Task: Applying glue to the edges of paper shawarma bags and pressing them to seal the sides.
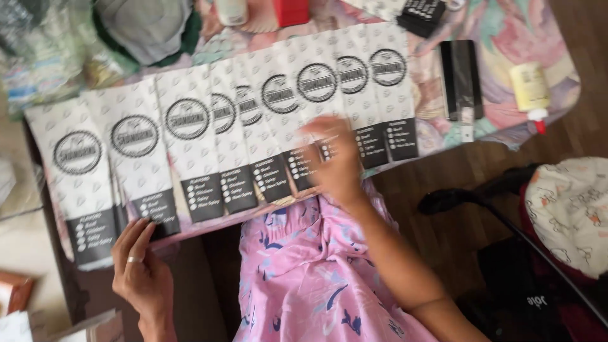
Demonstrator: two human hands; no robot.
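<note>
The left hand (142,269), with a ring on one finger, lies open and its straight fingertips touch the dark lower edge of a white paper sleeve with a round black emblem (135,152). This sleeve is second from the left in an overlapping row of the same sleeves on the pastel flowered tablecloth (506,38). The right hand (334,161) is blurred, fingers spread, over the middle sleeves. Near the right end lie a black flat case (461,79) and a pale yellow glue bottle (531,92).

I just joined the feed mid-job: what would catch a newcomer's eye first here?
A long overlapping row of white paper bags with round black emblems runs across the table. The right hand, blurred, is over the row's middle bags, and the ringed left hand touches the lower edge near its left end. A pink patterned garment fills the foreground.
</note>
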